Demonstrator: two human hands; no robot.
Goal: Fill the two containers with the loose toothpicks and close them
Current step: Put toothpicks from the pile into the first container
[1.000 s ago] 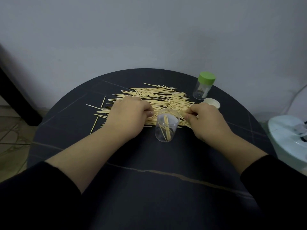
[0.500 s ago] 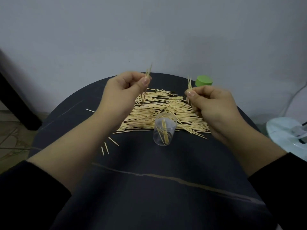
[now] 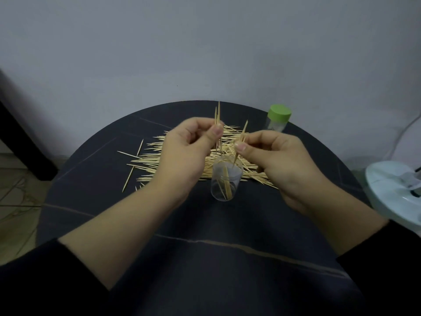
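Pinching toothpicks (image 3: 218,117), left hand (image 3: 184,153), right hand (image 3: 280,160), slightly blurred, pile (image 3: 150,160) partly hidden

Dim, flat, bluish light with no plain source; shadows are soft and faint. The left hand (image 3: 182,153) and the toothpicks (image 3: 218,115) it pinches are smeared by motion blur, the right hand (image 3: 278,160) less so. Wide-angle distortion bows the table (image 3: 91,179) rim beyond both hands.
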